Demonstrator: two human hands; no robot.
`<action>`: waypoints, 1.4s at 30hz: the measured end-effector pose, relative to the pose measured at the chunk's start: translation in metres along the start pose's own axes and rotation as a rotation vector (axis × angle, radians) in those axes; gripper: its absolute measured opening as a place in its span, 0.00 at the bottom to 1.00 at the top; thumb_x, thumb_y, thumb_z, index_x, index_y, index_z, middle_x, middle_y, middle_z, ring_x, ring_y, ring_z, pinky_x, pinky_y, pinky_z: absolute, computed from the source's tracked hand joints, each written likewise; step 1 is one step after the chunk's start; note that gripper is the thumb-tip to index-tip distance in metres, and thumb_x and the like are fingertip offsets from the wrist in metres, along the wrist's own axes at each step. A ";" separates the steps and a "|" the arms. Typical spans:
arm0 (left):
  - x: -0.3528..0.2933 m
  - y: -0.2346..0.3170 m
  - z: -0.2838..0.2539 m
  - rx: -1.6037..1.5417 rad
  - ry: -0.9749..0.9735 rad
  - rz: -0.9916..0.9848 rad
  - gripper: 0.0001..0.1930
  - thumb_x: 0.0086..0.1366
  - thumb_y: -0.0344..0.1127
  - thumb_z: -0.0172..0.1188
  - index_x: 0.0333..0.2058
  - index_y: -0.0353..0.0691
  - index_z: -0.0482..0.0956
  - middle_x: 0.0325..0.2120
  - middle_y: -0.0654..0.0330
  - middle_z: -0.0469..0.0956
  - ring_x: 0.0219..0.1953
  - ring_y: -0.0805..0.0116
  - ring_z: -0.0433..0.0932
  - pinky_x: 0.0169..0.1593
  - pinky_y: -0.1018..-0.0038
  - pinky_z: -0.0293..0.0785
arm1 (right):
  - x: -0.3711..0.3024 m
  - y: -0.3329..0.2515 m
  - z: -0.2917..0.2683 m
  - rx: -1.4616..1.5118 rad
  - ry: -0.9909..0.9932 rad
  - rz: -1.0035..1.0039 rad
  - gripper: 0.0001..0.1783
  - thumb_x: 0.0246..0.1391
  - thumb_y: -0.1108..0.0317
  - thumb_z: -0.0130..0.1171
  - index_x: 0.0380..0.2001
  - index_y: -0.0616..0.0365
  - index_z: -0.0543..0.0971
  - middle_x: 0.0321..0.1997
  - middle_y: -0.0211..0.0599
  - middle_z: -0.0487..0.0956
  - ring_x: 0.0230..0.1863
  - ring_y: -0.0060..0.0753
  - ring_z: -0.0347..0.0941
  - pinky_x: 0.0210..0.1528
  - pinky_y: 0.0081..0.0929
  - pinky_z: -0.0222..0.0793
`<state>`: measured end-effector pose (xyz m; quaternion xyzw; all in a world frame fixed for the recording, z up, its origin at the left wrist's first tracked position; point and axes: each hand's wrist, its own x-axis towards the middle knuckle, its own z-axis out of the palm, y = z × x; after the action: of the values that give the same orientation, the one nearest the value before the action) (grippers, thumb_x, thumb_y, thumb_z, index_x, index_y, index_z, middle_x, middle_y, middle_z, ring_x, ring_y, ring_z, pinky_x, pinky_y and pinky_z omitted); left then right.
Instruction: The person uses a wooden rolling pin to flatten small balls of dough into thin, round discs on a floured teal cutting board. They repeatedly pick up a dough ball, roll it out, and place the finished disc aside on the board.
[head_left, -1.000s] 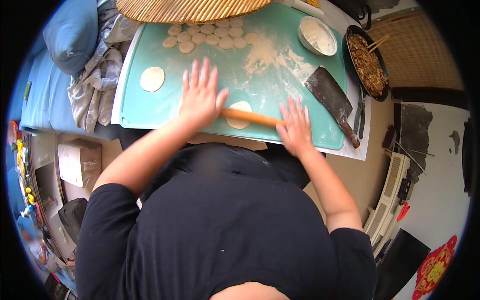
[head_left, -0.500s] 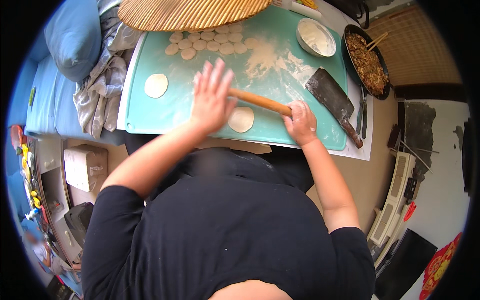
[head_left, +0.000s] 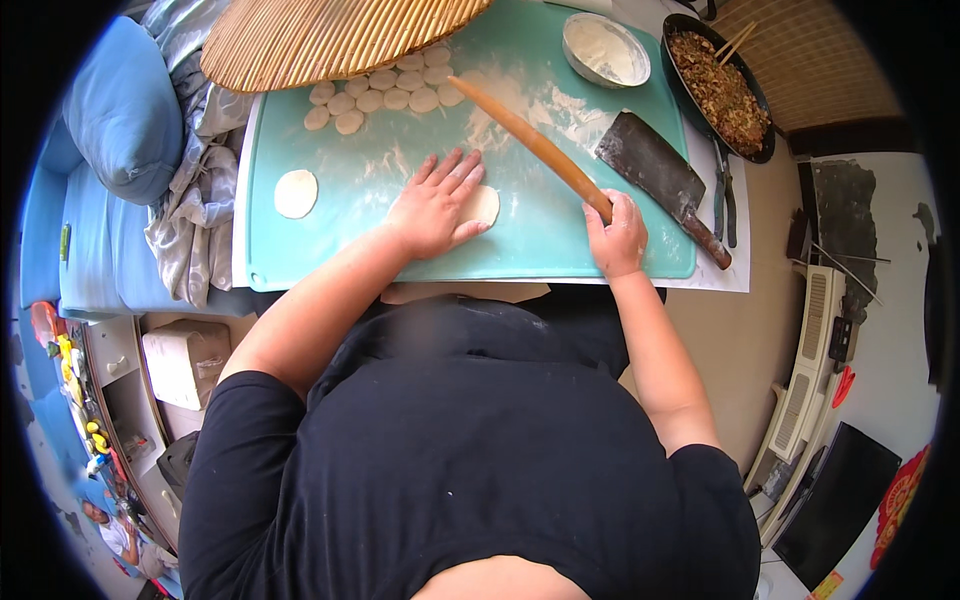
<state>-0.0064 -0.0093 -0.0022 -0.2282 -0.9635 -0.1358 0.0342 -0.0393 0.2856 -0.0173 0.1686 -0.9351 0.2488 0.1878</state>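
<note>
- The green board [head_left: 560,245] is the largest working surface, dusted with flour toward its far side and middle, its long side running left to right
- The bamboo mat [head_left: 345,40] lies at the far left, overhanging the far edge of the board
- The black pan [head_left: 757,155] stands at the far right, beside the board, holding chopped filling [head_left: 715,85] with chopsticks [head_left: 737,42] in it
- The rolling pin [head_left: 535,145] is over the right half of the board; its long axis runs on a slant, the tapered free tip pointing far and left toward the dough rounds, the other end near and right; it seems raised off the board, though how high cannot be told
- The cleaver [head_left: 655,165] lies to the right of the pin, blade far left, handle near right
- The right hand [head_left: 617,240] is wrapped round the near end of the pin
- The left hand [head_left: 437,207] is spread flat, palm down, partly covering the dough disc [head_left: 483,207], which lies near the middle of the board's near side; the disc looks roundish, with no clear long axis
- The step in hand appears to be flattening this disc, between strokes; the next move probably calls for turning it a little and bringing the pin down level across it
- A second disc [head_left: 296,194] lies apart at the left, and small dough rounds [head_left: 370,100] cluster beside the mat
</note>
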 end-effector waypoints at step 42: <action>-0.071 0.011 -0.009 0.153 -0.010 -0.262 0.30 0.65 0.46 0.45 0.59 0.31 0.59 0.64 0.46 0.51 0.67 0.45 0.47 0.66 0.54 0.43 | -0.014 -0.037 -0.011 -0.157 -0.598 -0.370 0.30 0.55 0.54 0.47 0.61 0.51 0.63 0.70 0.38 0.53 0.71 0.52 0.43 0.68 0.55 0.35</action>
<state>0.0615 -0.0328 -0.0001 -0.0981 -0.9927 -0.0644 0.0288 -0.0089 0.2645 0.0006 0.3852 -0.9187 0.0779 -0.0399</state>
